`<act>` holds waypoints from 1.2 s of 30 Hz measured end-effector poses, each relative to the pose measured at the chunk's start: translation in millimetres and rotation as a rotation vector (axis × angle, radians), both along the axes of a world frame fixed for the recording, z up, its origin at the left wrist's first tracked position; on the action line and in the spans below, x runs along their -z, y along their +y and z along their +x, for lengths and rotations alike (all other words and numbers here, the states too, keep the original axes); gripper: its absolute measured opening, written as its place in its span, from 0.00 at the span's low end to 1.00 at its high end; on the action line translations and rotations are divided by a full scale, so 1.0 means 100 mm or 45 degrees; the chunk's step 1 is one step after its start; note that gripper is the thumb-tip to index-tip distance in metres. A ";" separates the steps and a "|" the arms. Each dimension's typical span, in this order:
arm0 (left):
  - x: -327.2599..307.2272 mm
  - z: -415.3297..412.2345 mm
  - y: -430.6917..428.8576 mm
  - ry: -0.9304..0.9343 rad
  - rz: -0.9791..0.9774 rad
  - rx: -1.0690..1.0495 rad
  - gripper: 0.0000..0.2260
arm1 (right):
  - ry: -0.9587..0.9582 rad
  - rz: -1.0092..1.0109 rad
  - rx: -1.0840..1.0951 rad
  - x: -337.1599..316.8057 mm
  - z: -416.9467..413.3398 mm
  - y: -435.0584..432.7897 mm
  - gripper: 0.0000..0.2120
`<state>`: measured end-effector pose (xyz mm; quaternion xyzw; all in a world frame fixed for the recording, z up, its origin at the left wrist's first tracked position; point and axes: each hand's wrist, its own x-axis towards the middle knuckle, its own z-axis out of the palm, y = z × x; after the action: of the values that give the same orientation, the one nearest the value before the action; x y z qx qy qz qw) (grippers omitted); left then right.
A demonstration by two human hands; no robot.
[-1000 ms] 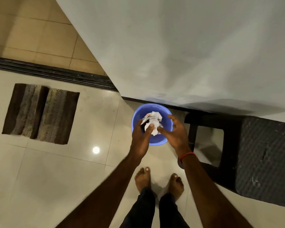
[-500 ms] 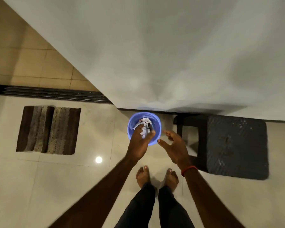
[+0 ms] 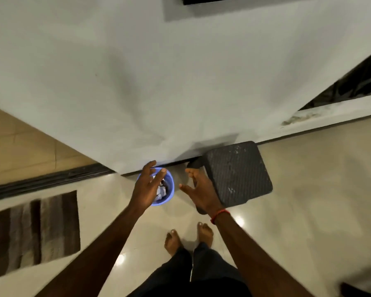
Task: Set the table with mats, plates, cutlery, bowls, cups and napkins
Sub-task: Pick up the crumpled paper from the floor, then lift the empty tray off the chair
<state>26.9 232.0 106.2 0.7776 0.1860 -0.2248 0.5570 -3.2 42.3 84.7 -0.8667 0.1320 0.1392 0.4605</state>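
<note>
Where the floor meets the foot of the wall, a blue bin stands just beside a black stool, with crumpled white paper, possibly napkins, lying inside. The left hand hovers over the bin's rim, fingers spread, holding nothing; the right hand hangs between bin and stool, likewise splayed and empty. Judged a waste-clearing side step: no mats, plates or cutlery in view. Next move likely calls for turning away and fetching tableware.
</note>
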 end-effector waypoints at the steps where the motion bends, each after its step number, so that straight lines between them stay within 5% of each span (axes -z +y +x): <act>1: -0.07 -0.03 -0.04 -0.015 -0.014 0.026 0.16 | -0.021 -0.012 -0.001 -0.07 -0.04 -0.05 0.29; 14: -0.75 -0.27 -0.94 -0.179 -0.048 0.545 0.30 | -0.158 -0.201 0.127 -0.84 -0.73 -0.66 0.25; 36: -1.00 -1.62 -2.88 -0.211 -0.032 1.320 0.30 | -0.068 -0.316 0.832 -0.98 -2.68 -1.93 0.30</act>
<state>-134.9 -56.0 205.8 0.7759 -0.2707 -0.4109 0.3947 -270.9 -150.3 182.5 -0.8314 0.4061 -0.0554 0.3752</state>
